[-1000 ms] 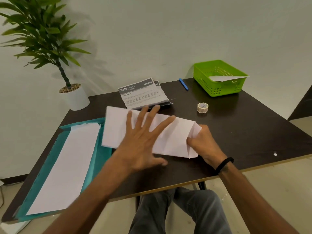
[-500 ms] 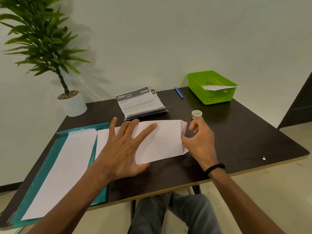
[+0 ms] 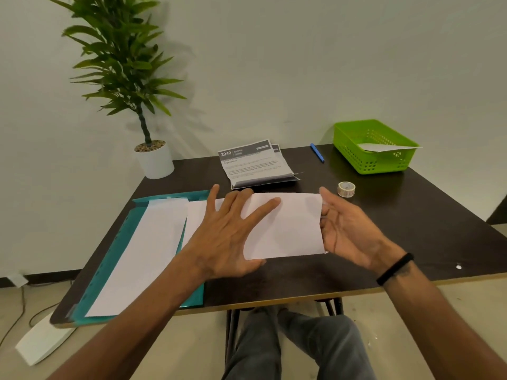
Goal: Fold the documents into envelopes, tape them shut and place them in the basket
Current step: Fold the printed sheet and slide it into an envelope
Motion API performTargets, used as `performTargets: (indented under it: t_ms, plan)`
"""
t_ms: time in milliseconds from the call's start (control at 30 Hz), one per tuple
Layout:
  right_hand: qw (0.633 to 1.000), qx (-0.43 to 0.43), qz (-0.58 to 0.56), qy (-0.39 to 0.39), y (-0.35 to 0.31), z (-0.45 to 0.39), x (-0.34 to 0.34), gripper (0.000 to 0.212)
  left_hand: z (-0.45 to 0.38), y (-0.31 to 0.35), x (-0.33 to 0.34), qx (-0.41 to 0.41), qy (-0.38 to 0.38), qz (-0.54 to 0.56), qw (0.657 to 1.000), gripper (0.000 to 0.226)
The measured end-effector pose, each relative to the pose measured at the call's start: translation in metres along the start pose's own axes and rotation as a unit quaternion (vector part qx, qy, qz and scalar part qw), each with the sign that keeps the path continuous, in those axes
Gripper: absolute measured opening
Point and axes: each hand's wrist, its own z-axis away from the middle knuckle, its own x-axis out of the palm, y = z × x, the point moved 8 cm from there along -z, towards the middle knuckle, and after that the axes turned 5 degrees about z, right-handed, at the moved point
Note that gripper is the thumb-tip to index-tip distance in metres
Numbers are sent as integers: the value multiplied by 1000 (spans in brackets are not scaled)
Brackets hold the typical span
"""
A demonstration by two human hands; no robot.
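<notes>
A folded white paper [image 3: 288,226] lies flat on the dark table [image 3: 397,220] in front of me. My left hand [image 3: 230,237] presses on its left part with fingers spread and straight. My right hand [image 3: 345,229] is at the paper's right edge, palm turned toward it, fingers relaxed and touching the edge. A roll of clear tape [image 3: 346,188] stands just beyond my right hand. The green basket [image 3: 354,152] at the far right corner holds one white folded paper [image 3: 389,147]. A stack of printed documents [image 3: 255,163] lies behind the folded paper.
A teal folder [image 3: 115,256] with a long white sheet [image 3: 145,256] on it covers the table's left side. A blue pen [image 3: 317,152] lies near the basket. A potted plant [image 3: 153,157] stands at the far left corner. My knees show under the table's front edge.
The folded corner at the right end has been flattened, so the paper is now a plain rectangle. My right hand opened from gripping that corner and now rests at the edge. The camera tilted down.
</notes>
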Motion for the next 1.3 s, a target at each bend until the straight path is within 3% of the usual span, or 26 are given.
performTargets:
  t_ms: [167,533,700,767,833,933,1000,1167,1233,1300]
  plan:
    - [995,26,97,-2,8,-5,9,38,1,0,7,21,-14,16,1000,114]
    - [1000,30,5,-2,10,16,19,50,10,4,-10,45,-13,44,998,122]
    - [1000,-19,-7,-2,-5,14,29,44,3,-6,-15,46,50,23,997,125]
    - [997,-65,-5,43,-17,8,15,40,6,-29,-19,15,74,10,997,128]
    - [986,-98,10,137,-23,-2,-15,37,14,-54,-19,-16,82,1,996,127]
    - [933,-82,198,288,-18,-20,-58,32,25,-86,-15,-41,65,13,997,124]
    - [889,-61,324,318,-14,-38,-67,43,30,-103,-11,-65,36,27,997,128]
    - [792,-19,560,243,-21,-91,-48,94,34,-127,-1,-96,5,51,994,129]
    - [730,3,656,191,-22,-111,-33,97,35,-134,2,-103,4,61,993,130]
    - [699,20,697,159,-22,-123,-25,89,35,-139,3,-111,8,66,992,131]
